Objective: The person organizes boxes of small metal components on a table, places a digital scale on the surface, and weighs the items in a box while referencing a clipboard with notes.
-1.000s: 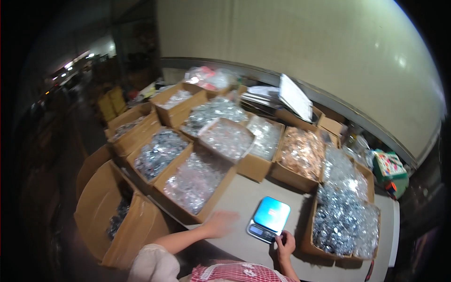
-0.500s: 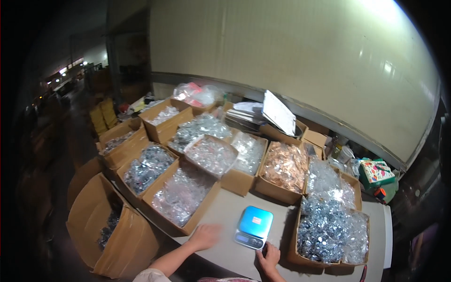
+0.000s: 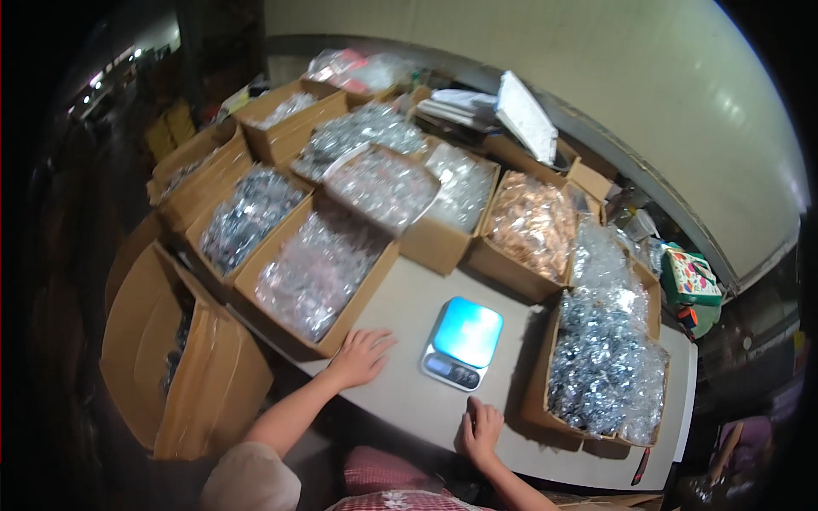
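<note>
A small digital scale (image 3: pixel 463 342) with a shiny blue square plate stands on the pale table, its display and buttons facing me. Nothing lies on the plate; glare whitens its middle. My left hand (image 3: pixel 361 356) rests on the tabletop with fingers spread, beside the near corner of a cardboard box of clear plastic packets (image 3: pixel 319 264). Just in front of the scale is my right hand (image 3: pixel 483 433), apart from it and holding nothing. Its fingers are loosely bent, with the thumb away from the index finger.
Several cartons of packets ring the scale, including copper-coloured ones (image 3: pixel 532 223) and dark silvery ones (image 3: pixel 594 366). A white shallow tray (image 3: pixel 383 183) of packets sits across boxes. A large open carton (image 3: pixel 200 366) stands left. A red-and-black slim tool (image 3: pixel 641 466) lies near the front edge.
My view has tipped downward. My right hand has come away from the scale's front edge toward me. The left hand, blurred before, now lies still and spread on the table.
</note>
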Available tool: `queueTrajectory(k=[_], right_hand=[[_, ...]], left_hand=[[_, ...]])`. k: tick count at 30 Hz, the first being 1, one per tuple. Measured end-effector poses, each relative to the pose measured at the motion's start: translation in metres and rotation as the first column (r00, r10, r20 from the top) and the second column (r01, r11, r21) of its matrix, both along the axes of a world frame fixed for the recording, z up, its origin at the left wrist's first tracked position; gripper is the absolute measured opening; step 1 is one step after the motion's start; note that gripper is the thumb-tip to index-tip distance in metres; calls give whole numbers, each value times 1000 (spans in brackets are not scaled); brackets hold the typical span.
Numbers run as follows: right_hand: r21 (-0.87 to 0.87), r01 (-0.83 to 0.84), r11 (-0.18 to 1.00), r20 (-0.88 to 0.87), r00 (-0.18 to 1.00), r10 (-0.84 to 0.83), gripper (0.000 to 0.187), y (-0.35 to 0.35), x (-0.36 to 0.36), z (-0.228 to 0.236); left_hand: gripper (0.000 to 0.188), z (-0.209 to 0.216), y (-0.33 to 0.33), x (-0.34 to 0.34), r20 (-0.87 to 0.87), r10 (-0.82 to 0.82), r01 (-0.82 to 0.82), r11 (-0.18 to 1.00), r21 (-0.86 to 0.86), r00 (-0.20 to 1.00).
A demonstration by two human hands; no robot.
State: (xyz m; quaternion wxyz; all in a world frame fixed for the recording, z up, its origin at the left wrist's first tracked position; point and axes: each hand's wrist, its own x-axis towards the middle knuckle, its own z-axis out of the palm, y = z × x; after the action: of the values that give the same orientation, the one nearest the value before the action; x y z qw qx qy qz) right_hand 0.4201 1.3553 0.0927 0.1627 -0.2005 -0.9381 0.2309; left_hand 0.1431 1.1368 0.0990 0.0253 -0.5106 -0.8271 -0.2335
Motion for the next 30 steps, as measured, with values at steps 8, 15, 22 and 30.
queueTrajectory(k=[8,15,22,30], right_hand=[[281,-87,956,162,986,42,64,-44,42,-17],[478,-90,874,181,983,2,51,-27,22,-26],[449,65,891,81,990,-113,43,-3,-23,-13],[413,6,911,94,994,-49,45,4,-20,-26]], left_hand=[[41,-4,-1,1,-43,10,-4,991,131,999],[33,-27,-40,26,-47,86,-65,937,345,995],[51,-177,-153,88,242,-1,-65,962,264,970],[58,-274,-115,43,152,452,-474,862,178,879]])
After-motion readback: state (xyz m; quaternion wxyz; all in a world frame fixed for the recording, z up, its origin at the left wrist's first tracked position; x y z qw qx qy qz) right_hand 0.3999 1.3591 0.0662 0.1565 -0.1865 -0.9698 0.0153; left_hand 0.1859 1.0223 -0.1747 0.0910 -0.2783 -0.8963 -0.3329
